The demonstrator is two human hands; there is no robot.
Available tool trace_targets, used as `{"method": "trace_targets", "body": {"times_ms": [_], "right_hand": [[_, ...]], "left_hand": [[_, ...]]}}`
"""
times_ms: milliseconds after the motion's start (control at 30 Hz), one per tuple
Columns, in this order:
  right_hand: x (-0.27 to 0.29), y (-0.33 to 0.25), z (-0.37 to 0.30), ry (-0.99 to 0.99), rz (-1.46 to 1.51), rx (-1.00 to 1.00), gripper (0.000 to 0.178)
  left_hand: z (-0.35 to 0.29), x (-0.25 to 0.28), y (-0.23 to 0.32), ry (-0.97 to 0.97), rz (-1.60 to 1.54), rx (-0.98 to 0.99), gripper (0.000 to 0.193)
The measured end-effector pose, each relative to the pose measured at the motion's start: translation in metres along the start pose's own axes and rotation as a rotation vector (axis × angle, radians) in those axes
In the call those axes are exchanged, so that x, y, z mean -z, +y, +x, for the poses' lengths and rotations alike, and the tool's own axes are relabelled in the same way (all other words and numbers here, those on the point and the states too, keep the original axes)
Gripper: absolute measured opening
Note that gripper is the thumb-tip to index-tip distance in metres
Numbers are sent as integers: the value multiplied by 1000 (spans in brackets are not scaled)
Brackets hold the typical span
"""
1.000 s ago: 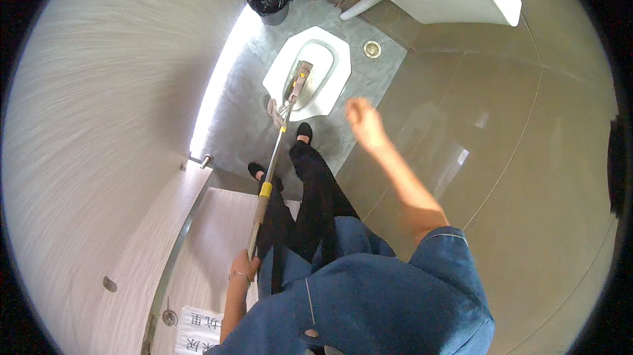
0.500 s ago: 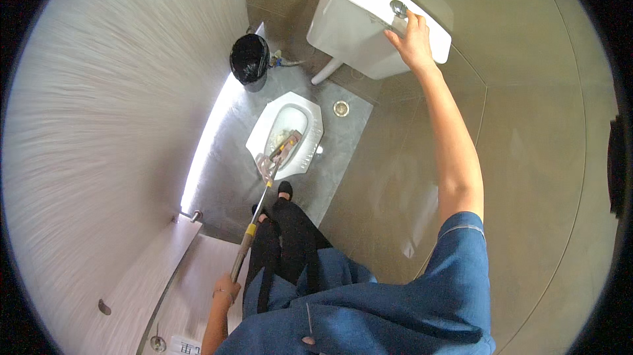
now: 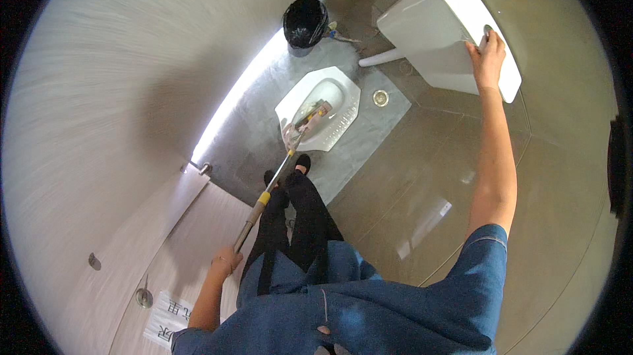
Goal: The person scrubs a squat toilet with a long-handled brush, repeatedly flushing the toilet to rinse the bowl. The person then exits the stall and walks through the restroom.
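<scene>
Nearest, the mop pole (image 3: 250,222) is clasped in the left grip (image 3: 226,261), its long axis slanted forward and rightward to the mop head (image 3: 318,114), which is lodged in the squat toilet (image 3: 351,94). Farther off, to the right, the white cistern (image 3: 428,38) is touched by the right grip (image 3: 489,62), unclenched, at the flush button (image 3: 487,29); whether this is pressed cannot be told.

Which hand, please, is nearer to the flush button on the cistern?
The right hand: it is at the flush button; the left hand is far off to the left, gripping the mop handle.
</scene>
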State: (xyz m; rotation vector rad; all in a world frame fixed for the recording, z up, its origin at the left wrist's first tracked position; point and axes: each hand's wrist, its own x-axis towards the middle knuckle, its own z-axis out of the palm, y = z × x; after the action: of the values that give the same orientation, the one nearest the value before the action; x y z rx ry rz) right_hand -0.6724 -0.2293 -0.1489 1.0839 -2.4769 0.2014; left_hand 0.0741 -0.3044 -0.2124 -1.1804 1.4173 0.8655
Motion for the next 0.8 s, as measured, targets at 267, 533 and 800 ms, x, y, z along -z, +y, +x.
{"method": "trace_targets", "body": {"times_ms": [267, 533, 800], "right_hand": [[4, 6, 3, 40, -30, 83, 64], [11, 15, 19, -109, -97, 91, 54], [19, 7, 33, -257, -52, -17, 55]], "left_hand": [[-14, 31, 33, -43, 20, 32, 35], [-9, 45, 41, -123, 36, 45, 37], [-8, 29, 32, -35, 5, 24, 35]]}}
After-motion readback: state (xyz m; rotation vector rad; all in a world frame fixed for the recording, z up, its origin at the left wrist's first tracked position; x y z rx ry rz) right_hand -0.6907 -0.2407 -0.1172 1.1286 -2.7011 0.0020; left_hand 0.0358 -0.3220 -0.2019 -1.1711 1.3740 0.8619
